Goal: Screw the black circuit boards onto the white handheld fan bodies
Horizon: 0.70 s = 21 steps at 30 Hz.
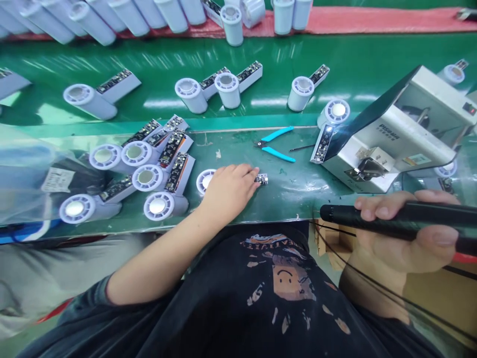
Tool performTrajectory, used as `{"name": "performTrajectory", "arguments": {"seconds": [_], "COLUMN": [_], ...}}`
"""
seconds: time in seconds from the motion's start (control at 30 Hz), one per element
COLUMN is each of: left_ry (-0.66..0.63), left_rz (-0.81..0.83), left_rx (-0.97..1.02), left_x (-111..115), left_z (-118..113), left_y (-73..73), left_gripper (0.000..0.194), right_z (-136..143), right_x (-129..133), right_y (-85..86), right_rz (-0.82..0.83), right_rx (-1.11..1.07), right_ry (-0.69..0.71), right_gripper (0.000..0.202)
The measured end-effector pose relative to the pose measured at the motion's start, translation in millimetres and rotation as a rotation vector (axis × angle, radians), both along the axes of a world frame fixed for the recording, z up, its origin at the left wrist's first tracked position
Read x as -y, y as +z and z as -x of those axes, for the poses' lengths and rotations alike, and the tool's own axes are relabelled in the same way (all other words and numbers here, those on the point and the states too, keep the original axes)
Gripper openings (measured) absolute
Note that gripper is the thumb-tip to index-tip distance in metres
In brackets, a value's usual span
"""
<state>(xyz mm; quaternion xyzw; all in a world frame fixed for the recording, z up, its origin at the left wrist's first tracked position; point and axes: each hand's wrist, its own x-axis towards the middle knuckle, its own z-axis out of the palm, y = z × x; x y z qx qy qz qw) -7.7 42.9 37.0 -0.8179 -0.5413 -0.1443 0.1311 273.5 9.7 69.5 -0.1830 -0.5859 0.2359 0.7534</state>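
Observation:
My left hand (233, 191) lies over a pale housing (204, 182) on the bench, fingers closed down around it. The housing's round vented end shows left of the hand, and a bit of its circuit board (263, 179) shows past the fingertips. Most of the part is hidden under the palm. In my right hand (402, 238) is a black electric screwdriver (372, 219), held roughly level above the bench's front edge, its end pointing left; no bit is visible. Blue-handled side cutters (279, 146) lie open beyond my left hand.
A grey screw feeder (395, 134) stands tilted in view at right. Several similar housings (158, 206) cluster on the left, near a plastic bag (59, 174). More housings (227, 89) lie on the green belt (156, 97) behind; pale cylinders line the red strip (346, 22).

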Motion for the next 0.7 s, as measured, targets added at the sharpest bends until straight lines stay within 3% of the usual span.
{"name": "performTrajectory", "arguments": {"seconds": [0.2,0.47,0.7], "left_ry": [-0.049,-0.007,-0.245], "left_rz": [0.123,0.145,0.052], "left_rx": [0.092,-0.002,-0.059], "left_x": [-7.0,-1.2,10.9], "left_z": [3.4,1.1,-29.2], "left_y": [-0.9,-1.5,-11.3], "left_gripper": [0.037,0.037,0.038], "right_z": [7.8,14.3,3.2], "right_x": [0.5,0.0,0.0], "right_y": [1.7,6.6,21.2], "right_rz": [0.024,-0.008,-0.112], "right_rx": [-0.004,0.026,0.066], "right_ry": [0.006,0.023,-0.033], "right_gripper": [0.031,0.031,0.034]}}
